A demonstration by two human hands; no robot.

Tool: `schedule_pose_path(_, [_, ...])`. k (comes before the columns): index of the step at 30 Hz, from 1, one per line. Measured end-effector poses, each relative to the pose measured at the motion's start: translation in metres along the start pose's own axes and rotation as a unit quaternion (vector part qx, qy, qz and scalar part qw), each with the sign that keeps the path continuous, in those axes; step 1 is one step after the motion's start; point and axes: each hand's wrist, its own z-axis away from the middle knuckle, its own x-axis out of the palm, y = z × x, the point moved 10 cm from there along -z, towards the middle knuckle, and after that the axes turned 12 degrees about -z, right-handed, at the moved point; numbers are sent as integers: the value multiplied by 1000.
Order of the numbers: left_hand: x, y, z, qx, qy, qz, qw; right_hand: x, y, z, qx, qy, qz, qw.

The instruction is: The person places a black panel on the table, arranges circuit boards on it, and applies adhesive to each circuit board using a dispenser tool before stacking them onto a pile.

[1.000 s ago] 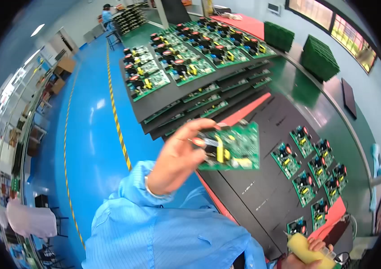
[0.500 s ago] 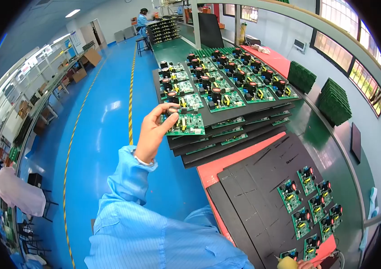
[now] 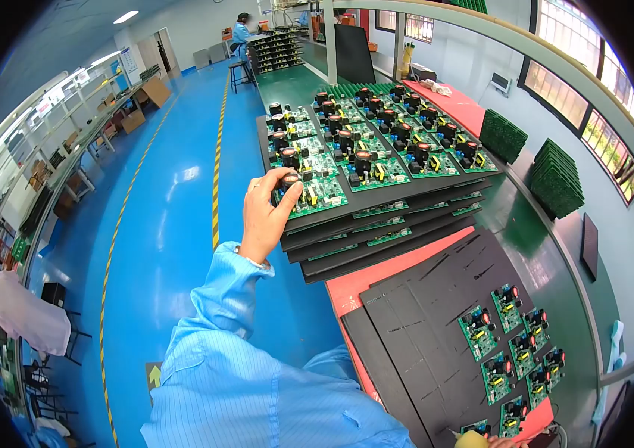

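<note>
My left hand [image 3: 267,213] grips a round black component on a green circuit board [image 3: 318,196] at the front left corner of the top black sheet [image 3: 376,196]. Rows of similar boards cover that sheet, which tops a stack of several layers. At the bottom edge, my right hand [image 3: 507,443] shows only in part, around a yellow handle [image 3: 472,440] with a thin tip. Beside it, several boards [image 3: 513,414] lie on the right side of a lower black sheet [image 3: 429,299].
Green racks [image 3: 556,179] stand at the right by the wall. A metal frame post [image 3: 329,45] rises behind the boards. Red mat [image 3: 347,295] shows under the sheets. A person in blue [image 3: 241,33] sits far back near stacked boards. Blue floor [image 3: 160,246] lies left.
My left hand has moved slightly right and up with the board, which now lies in line with the others on the top sheet. The right hand has shifted slightly down.
</note>
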Motion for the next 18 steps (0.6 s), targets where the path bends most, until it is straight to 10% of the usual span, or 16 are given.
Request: schedule_pose_path(18, [5,-8,-14,38,35,-107,993,8,0,2,10,-1,-29,1000])
